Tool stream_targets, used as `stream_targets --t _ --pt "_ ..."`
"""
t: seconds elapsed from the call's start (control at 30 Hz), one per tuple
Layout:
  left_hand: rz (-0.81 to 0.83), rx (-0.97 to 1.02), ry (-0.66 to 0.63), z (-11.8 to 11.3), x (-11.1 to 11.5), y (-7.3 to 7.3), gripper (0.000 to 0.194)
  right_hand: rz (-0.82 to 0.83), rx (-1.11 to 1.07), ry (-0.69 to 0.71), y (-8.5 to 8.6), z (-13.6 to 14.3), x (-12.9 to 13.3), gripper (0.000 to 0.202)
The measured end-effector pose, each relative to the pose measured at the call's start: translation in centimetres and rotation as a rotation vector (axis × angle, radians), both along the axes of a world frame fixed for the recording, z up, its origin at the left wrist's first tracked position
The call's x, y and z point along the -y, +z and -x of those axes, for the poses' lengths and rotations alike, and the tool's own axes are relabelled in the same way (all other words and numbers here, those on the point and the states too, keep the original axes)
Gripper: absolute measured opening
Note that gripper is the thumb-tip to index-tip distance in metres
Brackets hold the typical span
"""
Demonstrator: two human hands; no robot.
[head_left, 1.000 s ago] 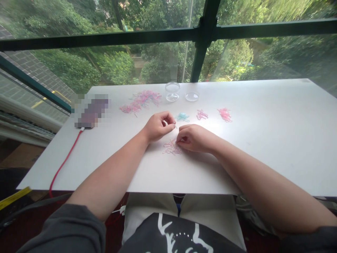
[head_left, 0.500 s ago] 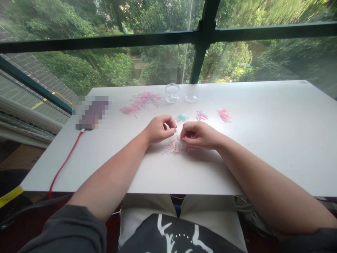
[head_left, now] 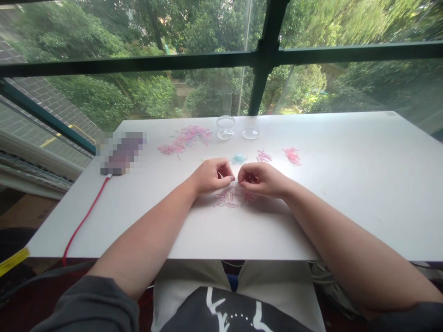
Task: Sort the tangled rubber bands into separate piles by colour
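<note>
Now the left hand [head_left: 215,176] has thumb and fingertip together, anything between them too small to tell; the right hand [head_left: 263,180] curls just beside it — I cannot tell whether its tips meet. Pink bands [head_left: 225,200] lie below, nearer the table's [head_left: 346,184] front edge.

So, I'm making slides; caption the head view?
Left hand and right hand close together at a pink pile on a white table.

No text, brand, number or sign can be read. The dark shirt [head_left: 187,318] at the near edge bears a white print [head_left: 209,299] without legible lettering; the device [head_left: 122,154] at left is pixelated.
</note>
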State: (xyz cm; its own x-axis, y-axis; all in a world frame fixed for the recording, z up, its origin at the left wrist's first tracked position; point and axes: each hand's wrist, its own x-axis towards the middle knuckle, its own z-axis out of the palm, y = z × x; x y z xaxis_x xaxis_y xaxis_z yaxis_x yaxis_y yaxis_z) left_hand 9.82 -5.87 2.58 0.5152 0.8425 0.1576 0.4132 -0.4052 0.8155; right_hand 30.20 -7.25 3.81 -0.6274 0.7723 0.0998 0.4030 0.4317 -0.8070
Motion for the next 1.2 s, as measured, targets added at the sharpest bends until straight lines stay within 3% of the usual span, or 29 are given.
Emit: stream_targets --t 0.3,0.7,0.97,1.1,1.2 --pt "0.072 0.051 -0.039 -0.1 0.1 0.2 0.014 0.009 -0.038 0.013 0.1 -0.1 0.0 0.005" --pt "0.224 0.24 -0.075 -0.5 0.2 -0.4 0.025 -0.132 -0.108 -0.144 -0.6 0.1 -0.5 0.005" --pt "0.212 0.198 -0.043 -0.6 0.3 -0.2 0.021 -0.165 -0.084 -0.156 -0.4 0.3 -0.4 0.005" --pt "0.176 0.158 -0.025 -0.5 0.3 -0.1 0.017 -0.175 0.038 -0.15 -0.3 -0.4 -0.7 0.01" --pt "0.146 0.144 0.002 -0.5 0.2 -0.1 0.017 -0.187 0.208 -0.071 0.0 -1.1 -0.9 0.013"
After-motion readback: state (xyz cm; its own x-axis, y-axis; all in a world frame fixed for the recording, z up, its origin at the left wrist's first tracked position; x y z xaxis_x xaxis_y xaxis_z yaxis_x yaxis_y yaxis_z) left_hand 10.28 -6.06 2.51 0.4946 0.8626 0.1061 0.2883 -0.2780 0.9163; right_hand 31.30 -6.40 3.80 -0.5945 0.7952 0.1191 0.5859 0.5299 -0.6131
